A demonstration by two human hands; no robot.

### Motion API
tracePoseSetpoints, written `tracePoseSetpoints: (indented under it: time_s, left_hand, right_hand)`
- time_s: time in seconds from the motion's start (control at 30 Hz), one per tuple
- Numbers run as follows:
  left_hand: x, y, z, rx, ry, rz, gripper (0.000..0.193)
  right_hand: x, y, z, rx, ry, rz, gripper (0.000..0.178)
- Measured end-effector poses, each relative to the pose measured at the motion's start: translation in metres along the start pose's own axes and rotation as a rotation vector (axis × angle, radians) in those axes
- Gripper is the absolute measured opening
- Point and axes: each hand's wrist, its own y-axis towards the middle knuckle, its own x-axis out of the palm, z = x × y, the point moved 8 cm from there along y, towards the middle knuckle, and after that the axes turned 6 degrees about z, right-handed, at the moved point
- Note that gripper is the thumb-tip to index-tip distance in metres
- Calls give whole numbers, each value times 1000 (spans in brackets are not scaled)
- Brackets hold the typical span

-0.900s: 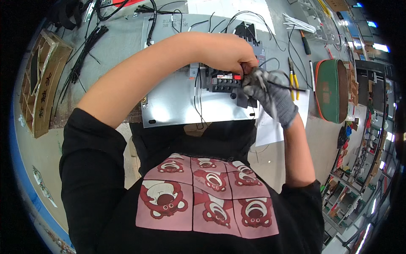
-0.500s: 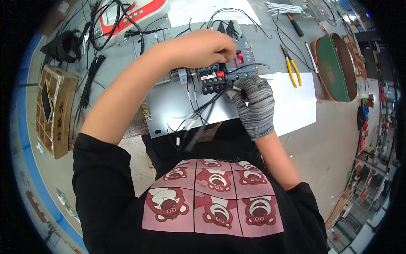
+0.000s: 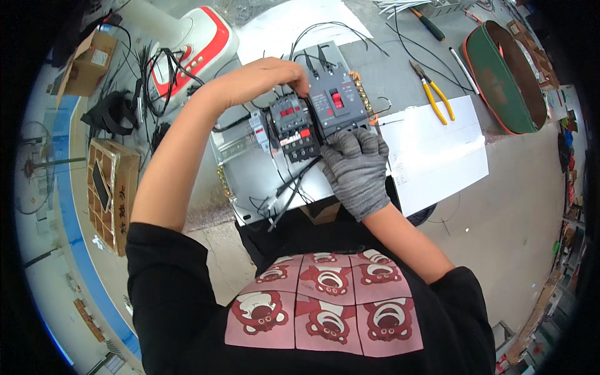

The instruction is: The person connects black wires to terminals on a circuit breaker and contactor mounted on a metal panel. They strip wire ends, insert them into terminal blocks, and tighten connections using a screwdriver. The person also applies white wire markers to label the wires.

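A metal mounting plate (image 3: pixel 253 181) carries a dark grey circuit breaker (image 3: pixel 340 97) with a red toggle, a black contactor (image 3: pixel 289 115) with an overload relay (image 3: pixel 300 142) below it, and a small grey terminal block (image 3: pixel 258 128). Black wires (image 3: pixel 314 117) run down the gap between contactor and breaker. My bare left hand (image 3: pixel 284 72) reaches over the contactor's top, fingertips bent down and closed at the wires' upper end. In a grey striped glove, my right hand (image 3: pixel 356 165) is curled at the breaker's lower edge, by the wires' lower end; its fingertips are partly hidden.
White paper (image 3: pixel 437 153) lies right of the plate, with yellow-handled pliers (image 3: pixel 432 92) above it. A green bin (image 3: pixel 500 81) stands at far right. At upper left are a red-and-white machine (image 3: pixel 203 47) and black cables (image 3: pixel 164 75). A compartmented box (image 3: pixel 112 194) stands left.
The view has shifted, showing the plate slightly lower. My left hand has moved back from the breaker to above the contactor, uncovering the red toggle. My right hand stays at the breaker's lower edge.
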Motion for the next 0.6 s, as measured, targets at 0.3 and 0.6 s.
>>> tracePoseSetpoints:
  time_s: [0.3,0.6]
  left_hand:
    - [18,3,-30,-69,75,4,50]
    - [11,-20,-23,-53,7,285,45]
  right_hand:
    - [8,-3,8,37,-49,-21,21]
    - [-11,-14,17,-154,59,38,27]
